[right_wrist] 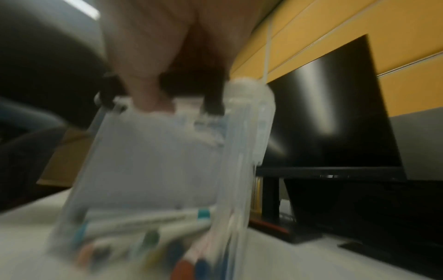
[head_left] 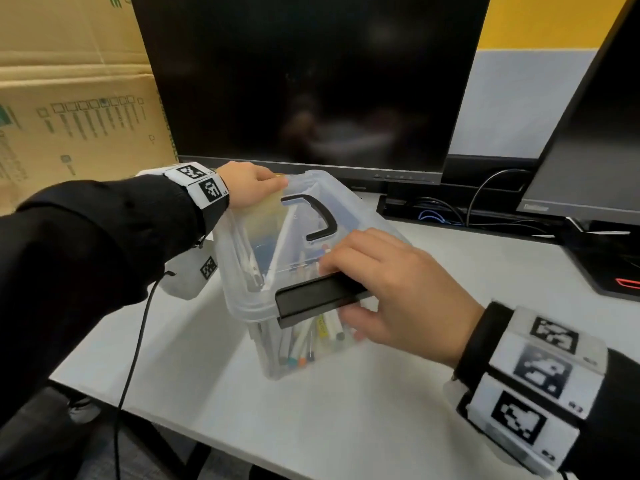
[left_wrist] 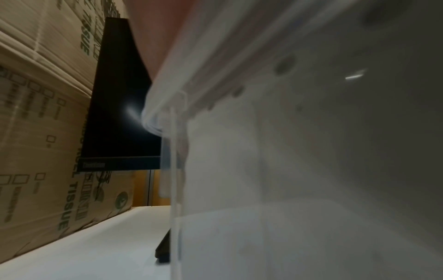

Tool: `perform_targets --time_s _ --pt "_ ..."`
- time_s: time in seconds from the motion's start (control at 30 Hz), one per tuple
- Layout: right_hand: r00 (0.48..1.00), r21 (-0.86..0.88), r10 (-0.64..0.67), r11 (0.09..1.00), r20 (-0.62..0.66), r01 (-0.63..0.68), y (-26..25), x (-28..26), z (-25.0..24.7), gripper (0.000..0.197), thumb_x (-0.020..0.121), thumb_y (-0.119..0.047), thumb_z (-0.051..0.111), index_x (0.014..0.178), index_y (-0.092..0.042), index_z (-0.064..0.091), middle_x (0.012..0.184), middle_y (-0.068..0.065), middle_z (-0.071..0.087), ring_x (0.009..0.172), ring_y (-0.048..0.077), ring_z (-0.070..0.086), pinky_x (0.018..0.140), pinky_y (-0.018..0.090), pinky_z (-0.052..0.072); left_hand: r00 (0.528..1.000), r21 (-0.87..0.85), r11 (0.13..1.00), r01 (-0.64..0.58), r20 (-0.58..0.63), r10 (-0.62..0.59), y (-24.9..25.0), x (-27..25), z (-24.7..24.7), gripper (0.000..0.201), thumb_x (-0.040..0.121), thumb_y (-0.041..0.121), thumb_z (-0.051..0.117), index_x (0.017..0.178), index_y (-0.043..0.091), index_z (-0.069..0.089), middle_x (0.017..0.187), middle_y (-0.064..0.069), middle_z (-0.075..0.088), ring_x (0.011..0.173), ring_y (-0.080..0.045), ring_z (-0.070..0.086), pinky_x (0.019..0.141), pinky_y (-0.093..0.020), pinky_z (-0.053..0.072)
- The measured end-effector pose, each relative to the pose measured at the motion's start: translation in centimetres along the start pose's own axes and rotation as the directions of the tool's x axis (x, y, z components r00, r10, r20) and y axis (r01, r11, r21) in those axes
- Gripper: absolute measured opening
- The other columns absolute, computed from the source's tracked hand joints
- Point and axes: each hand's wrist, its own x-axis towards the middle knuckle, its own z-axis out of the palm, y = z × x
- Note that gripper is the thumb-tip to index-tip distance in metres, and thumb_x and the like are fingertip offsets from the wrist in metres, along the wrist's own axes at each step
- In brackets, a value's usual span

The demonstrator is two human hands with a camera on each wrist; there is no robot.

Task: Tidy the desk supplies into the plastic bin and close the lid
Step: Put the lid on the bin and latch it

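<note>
A clear plastic bin stands on the white desk with its clear lid on top. The lid carries a black handle. Several markers lie inside the bin. My left hand grips the lid's far left edge, fingers curled over it. My right hand holds the black latch at the near end, fingers on top and thumb beneath. In the blurred right wrist view the bin, markers and latch show. The left wrist view is filled by the bin wall.
A dark monitor stands right behind the bin, a second monitor at the right. Cardboard boxes are stacked at the left. Cables and a black stand base lie behind. The desk's front edge is near.
</note>
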Motion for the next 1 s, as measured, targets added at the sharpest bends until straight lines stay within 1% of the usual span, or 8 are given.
perform_targets --time_s 0.13,0.27,0.4,0.43,0.53,0.67,0.83,1.0 --pt "0.961 0.152 0.057 0.983 0.27 -0.101 0.3 1.8 -2.6 0.028 0.067 -0.035 0.077 0.089 -0.021 0.066 0.087 -0.009 0.061 0.083 0.01 0.054 0.076 0.029 0.047 0.998 -0.068 0.996 0.057 0.013 -0.056 -0.4 0.3 0.0 0.058 0.089 0.061 0.035 0.134 0.026 0.049 0.143 -0.004 0.046 0.132 -0.027 0.041 0.109 -0.036 0.03" --pt "0.922 0.25 0.123 0.942 0.366 -0.225 0.2 2.9 -3.1 0.026 0.065 -0.033 0.081 0.083 -0.022 0.066 0.078 -0.008 0.062 0.073 0.006 0.054 0.072 0.023 0.046 0.983 -0.105 0.978 0.182 0.058 -0.176 -0.4 0.5 -0.1 0.077 0.08 0.072 0.038 0.139 0.023 0.042 0.15 -0.008 0.036 0.137 -0.03 0.034 0.113 -0.04 0.023" --pt "0.903 0.466 0.141 0.818 0.407 -0.338 0.5 3.2 -3.0 0.014 0.069 -0.031 0.078 0.072 -0.022 0.069 0.061 -0.007 0.061 0.056 0.001 0.05 0.059 0.013 0.043 0.951 -0.298 0.913 0.278 0.221 -0.217 -1.1 0.0 -0.2 0.13 0.031 0.091 0.05 0.143 0.029 0.03 0.155 -0.006 0.025 0.141 -0.027 0.026 0.114 -0.044 0.019" --pt "0.907 0.491 0.146 0.801 0.395 -0.343 0.6 3.1 -2.9 0.014 0.071 -0.032 0.076 0.071 -0.019 0.07 0.061 -0.005 0.062 0.055 0.001 0.05 0.057 0.013 0.042 0.941 -0.326 0.898 0.296 0.259 -0.216 -1.2 -0.1 -0.2 0.13 0.031 0.09 0.052 0.143 0.028 0.03 0.154 -0.006 0.026 0.14 -0.027 0.027 0.115 -0.044 0.021" --pt "0.904 0.544 0.141 0.757 0.404 -0.362 0.6 2.8 -2.7 0.02 0.063 -0.033 0.081 0.069 -0.018 0.068 0.057 -0.008 0.056 0.051 0.0 0.046 0.052 0.01 0.037 0.921 -0.399 0.842 0.363 0.289 -0.261 -1.3 -0.4 -0.1 0.1 0.059 0.074 0.057 0.142 0.023 0.034 0.15 -0.01 0.033 0.135 -0.03 0.035 0.114 -0.046 0.027" --pt "0.907 0.518 0.118 0.788 0.404 -0.333 0.5 2.4 -2.7 0.029 0.052 -0.031 0.088 0.067 -0.027 0.063 0.059 -0.012 0.055 0.054 0.001 0.045 0.053 0.01 0.036 0.969 -0.366 0.897 0.247 0.074 -0.237 -1.4 -0.3 0.3 0.077 0.072 0.066 0.058 0.135 0.021 0.048 0.147 -0.008 0.04 0.133 -0.029 0.038 0.11 -0.042 0.028" --pt "0.928 0.526 0.13 0.792 0.35 -0.309 0.1 2.2 -2.4 0.027 0.054 -0.03 0.087 0.069 -0.023 0.065 0.062 -0.01 0.056 0.056 0.002 0.046 0.055 0.013 0.038 0.984 -0.455 0.887 0.08 -0.104 -0.142 -1.4 -0.2 0.4 0.056 0.068 0.055 0.07 0.11 0.018 0.069 0.118 -0.004 0.063 0.101 -0.016 0.05 0.087 -0.031 0.04" --pt "0.925 0.519 0.139 0.794 0.354 -0.318 0.0 2.2 -2.4 0.028 0.055 -0.03 0.087 0.07 -0.022 0.066 0.061 -0.01 0.056 0.055 0.002 0.045 0.054 0.014 0.037 0.981 -0.406 0.914 0.023 -0.168 -0.1 -1.9 0.3 0.8 0.05 0.068 0.056 0.071 0.103 0.02 0.072 0.1 0.002 0.063 0.095 -0.013 0.05 0.079 -0.029 0.039"
